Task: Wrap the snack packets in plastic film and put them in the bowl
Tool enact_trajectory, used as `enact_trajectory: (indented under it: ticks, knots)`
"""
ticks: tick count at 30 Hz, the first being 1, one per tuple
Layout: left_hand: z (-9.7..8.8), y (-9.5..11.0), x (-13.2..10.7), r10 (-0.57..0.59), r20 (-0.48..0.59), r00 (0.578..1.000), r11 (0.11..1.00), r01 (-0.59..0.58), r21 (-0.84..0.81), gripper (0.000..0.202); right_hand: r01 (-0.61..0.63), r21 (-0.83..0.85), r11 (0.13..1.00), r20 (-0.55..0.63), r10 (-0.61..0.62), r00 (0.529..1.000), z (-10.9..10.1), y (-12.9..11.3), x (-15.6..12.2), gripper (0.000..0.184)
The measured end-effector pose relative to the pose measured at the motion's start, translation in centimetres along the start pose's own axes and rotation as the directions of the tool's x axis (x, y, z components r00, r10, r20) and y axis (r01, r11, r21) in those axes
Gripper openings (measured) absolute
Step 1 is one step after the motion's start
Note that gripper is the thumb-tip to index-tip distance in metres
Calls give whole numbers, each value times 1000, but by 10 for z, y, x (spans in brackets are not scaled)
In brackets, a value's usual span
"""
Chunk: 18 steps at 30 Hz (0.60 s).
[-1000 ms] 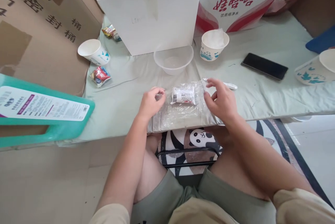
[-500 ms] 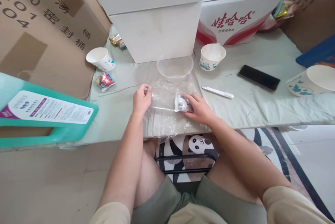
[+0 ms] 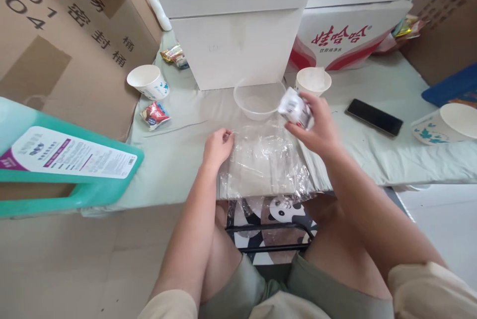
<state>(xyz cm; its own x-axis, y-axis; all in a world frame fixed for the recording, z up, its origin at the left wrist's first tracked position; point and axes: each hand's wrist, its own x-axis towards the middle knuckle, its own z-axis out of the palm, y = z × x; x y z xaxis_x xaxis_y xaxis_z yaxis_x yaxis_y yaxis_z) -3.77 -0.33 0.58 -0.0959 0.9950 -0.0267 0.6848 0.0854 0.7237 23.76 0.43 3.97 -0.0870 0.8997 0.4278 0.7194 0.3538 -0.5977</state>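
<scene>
A clear plastic bag lies flat at the table's front edge, its lower part hanging over the edge. My left hand pinches the bag's upper left corner. My right hand is raised above the bag's right side and grips a small white packet with a barcode label. Just beyond the bag stands a clear plastic bowl.
Paper cups stand at the left, behind the bowl and at the far right. A black phone lies to the right. Small snack packets lie at the left. White boxes and cardboard cartons wall the back; a teal jug sits left.
My right hand took hold of the white packet on the bag and lifted it up and to the right. My left hand stayed pinching the bag's corner.
</scene>
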Motion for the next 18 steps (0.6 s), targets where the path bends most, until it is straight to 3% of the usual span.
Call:
enact_trajectory:
  ticks: [3, 6, 9, 12, 15, 18]
  knots:
    - [-4, 3, 3, 13, 34, 999, 999, -12, -44, 16, 56, -153, 987, 84, -44, 996, 19, -16, 62, 69]
    - [-12, 6, 2, -20, 100, 995, 993, 31, -112, 19, 100, -223, 970, 68, -87, 994, 26, -28, 79, 63]
    - [-20, 7, -3, -13, 150, 989, 986, 37, -162, 16, 102, -175, 979, -17, -107, 994, 21, -31, 38, 42]
    - [-23, 7, -10, 12, 214, 977, 970, 40, -239, 15, -9, -130, 991, -67, 0, 998, 22, -18, -22, 38]
    - [-19, 8, -15, 65, 304, 950, 904, 74, -422, 17, -122, -71, 990, 78, 127, 989, 34, 2, -59, 54]
    - [-13, 12, -18, 140, 398, 907, 853, 94, -514, 19, -163, 30, 986, 224, 152, 963, 45, 18, -69, 70]
